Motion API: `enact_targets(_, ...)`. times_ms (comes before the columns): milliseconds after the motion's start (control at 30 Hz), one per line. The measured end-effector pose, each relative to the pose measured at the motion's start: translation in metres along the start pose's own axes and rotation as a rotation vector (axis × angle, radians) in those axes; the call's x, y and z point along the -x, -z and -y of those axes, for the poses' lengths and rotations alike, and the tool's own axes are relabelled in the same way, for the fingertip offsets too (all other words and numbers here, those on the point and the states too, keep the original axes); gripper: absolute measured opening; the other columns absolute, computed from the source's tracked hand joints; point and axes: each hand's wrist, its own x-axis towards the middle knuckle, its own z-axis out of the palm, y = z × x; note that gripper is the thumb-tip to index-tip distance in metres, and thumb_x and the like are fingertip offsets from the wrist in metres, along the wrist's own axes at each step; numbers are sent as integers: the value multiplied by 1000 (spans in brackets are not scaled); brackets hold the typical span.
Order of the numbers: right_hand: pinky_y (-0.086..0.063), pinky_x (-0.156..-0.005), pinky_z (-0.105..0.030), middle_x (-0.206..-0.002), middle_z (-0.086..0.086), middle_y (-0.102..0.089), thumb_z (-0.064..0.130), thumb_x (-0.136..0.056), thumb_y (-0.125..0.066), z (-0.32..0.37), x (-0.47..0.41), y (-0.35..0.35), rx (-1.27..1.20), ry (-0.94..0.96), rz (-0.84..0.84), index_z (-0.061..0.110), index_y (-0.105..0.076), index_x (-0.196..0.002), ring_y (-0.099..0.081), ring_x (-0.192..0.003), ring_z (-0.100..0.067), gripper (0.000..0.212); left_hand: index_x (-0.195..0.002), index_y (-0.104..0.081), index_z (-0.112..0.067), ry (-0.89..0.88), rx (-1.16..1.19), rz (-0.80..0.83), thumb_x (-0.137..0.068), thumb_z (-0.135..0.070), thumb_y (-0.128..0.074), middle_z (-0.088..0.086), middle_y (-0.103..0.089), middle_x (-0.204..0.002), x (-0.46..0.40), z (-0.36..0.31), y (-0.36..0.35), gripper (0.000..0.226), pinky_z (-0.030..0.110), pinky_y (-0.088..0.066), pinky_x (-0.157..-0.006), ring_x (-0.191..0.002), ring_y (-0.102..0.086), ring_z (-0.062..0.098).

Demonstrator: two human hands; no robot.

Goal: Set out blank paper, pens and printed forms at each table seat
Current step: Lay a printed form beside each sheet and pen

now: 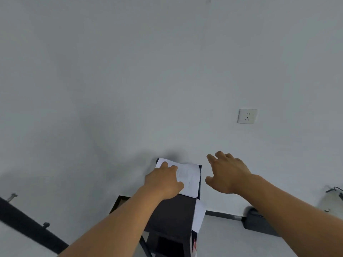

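A stack of white printed sheets lies on the far end of a small black stand against the wall. My left hand rests on the left part of the sheets, fingers bent over the paper. To the right of the stand, my right hand hovers in the air with its fingers spread, holding nothing. Another white sheet hangs off the stand's right side. No pens are in view.
A grey-white wall fills most of the view, with a power socket at the right. A dark object lies on the floor by the black skirting. A black bar crosses the lower left.
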Motion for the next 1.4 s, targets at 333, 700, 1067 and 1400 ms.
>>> enact_targets(333,-51,-98,-44,-134,-5,-51,54,-97,-52,-72,-125,-17,4,230,104,20,-44,-144,-53,-124,-30,59,-170,-30,-28,253,87,61,-101,-59,-51,3,-31,-171,-76,-38,-25,77,53,-51,-112,-144,-51,31)
enact_targets(700,-51,-101,-45,-139,-4,-50,56,-96,-51,-59,-272,-66,31,380,264,21,-43,-146,-51,-127,-28,61,-165,-38,-26,416,231,100,-102,-54,-52,3,-38,-166,-185,-11,-60,70,52,-52,-111,-141,-54,30)
enact_targets(1067,-53,-98,-43,-133,-4,-51,59,-98,-53,-30,-383,-138,-5,509,463,21,-44,-141,-54,-122,-25,58,-162,-45,-23,779,599,129,-103,-50,-58,2,-48,-152,-227,23,-110,66,41,-55,-106,-130,-61,27)
enact_targets(1400,-51,-103,-38,-148,-13,-46,55,-103,-57,-5,-464,-215,-41,571,649,9,-40,-151,-55,-130,-30,68,-154,-53,-14,1216,954,-55,-98,-33,-67,3,-58,-142,-245,28,-177,60,39,-62,-98,-111,-68,19)
